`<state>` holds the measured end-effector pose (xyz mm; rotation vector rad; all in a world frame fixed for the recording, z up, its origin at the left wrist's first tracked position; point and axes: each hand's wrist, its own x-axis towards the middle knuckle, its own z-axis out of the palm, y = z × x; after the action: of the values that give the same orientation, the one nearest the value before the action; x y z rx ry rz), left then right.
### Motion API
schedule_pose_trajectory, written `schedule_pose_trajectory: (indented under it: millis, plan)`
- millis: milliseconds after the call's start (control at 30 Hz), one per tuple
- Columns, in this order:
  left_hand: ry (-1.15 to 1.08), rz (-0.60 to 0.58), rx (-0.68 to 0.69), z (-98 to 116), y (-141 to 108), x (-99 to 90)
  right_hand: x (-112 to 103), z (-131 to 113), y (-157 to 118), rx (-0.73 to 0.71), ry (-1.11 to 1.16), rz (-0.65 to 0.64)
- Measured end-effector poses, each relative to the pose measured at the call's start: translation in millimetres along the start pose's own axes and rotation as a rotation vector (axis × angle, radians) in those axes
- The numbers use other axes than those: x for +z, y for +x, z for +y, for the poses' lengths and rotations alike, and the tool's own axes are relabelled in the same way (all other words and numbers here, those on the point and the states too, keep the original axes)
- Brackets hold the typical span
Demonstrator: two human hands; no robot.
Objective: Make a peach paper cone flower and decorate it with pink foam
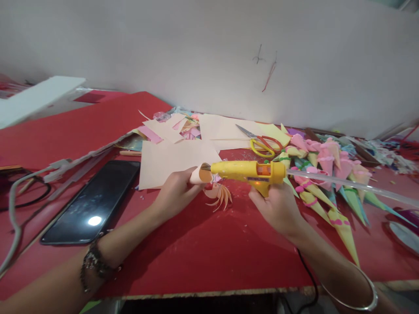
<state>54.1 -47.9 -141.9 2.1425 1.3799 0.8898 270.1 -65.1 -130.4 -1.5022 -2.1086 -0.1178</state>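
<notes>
Between the fingers of my left hand (pixel 178 189) is a small rolled cream paper tube (pixel 200 175), its open end facing right. My right hand (pixel 278 207) grips a yellow hot glue gun (pixel 240 169) by its handle, with a long clear glue stick (pixel 343 186) trailing from its back. The nozzle is at the tube's open end; I cannot tell whether it touches. A peach paper cutout with curled, fringed strips (pixel 222 196) lies on the table just below the tube. Behind my left hand lies a cream paper sheet (pixel 173 159).
Scissors (pixel 262 141) with yellow and orange handles rest on paper sheets at the back. Many small pastel paper cones (pixel 343 226) are heaped on the right. A black phone (pixel 93 205) lies left on the red table (pixel 203 261). A white cable (pixel 15 205) runs along the left.
</notes>
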Motion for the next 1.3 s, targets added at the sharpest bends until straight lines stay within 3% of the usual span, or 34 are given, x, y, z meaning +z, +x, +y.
schedule_pose_trajectory:
  millis: [467, 800, 1300]
  plan:
    - [0.133, 0.011, -0.108, -1.4, 1.4, -2.3, 3.3, 2.6, 0.5, -0.007, -0.036, 0.03]
    - [0.102, -0.055, -0.075, -2.2, 0.1, 1.1, 2.1, -0.4, -0.1, 0.029, 0.054, 0.174]
    - [0.103, -0.043, -0.061, -1.0, 0.1, 1.6, 4.0, 1.1, 0.8, 0.053, 0.005, 0.133]
